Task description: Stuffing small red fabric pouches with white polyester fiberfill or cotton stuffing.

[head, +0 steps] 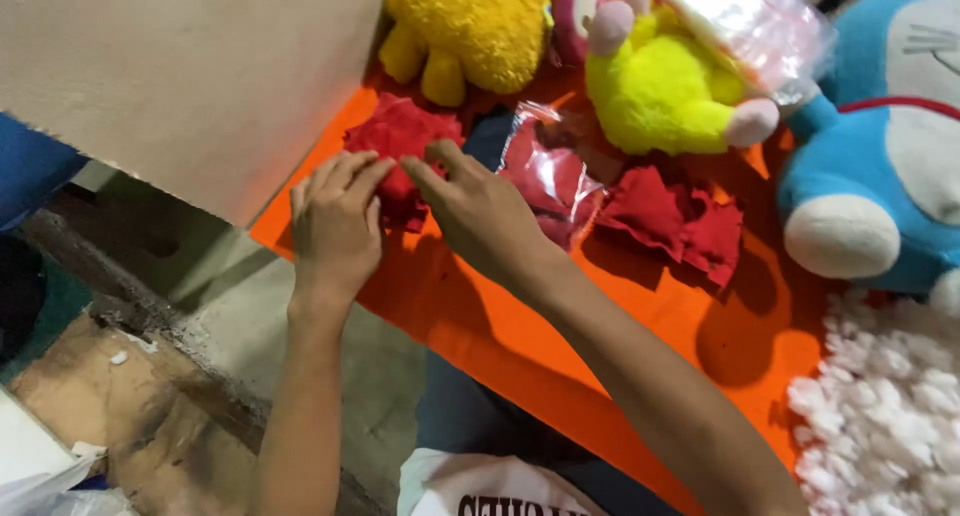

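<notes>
Left hand point(335, 221): your fingers pinch the red fabric piece point(400, 141), upper middle of frame.
Right hand point(480, 211): your fingertips press the same piece.
Edges: orange cloth point(620, 316) ends just left of your left hand; bare cloth lower right.
Count: two red fabric pieces, one clear bag point(550, 171), four plush toys.

- Left hand point(337, 221): palm down, fingers extended forward and held close together, fingertips pressed down; grip state not discernible.
- Right hand point(478, 214): palm down, angled toward the left hand, index finger extended, remaining fingers curled.
- Both forearms: bare, extended forward from the lower frame edge, converging so the fingertips nearly meet.
</notes>
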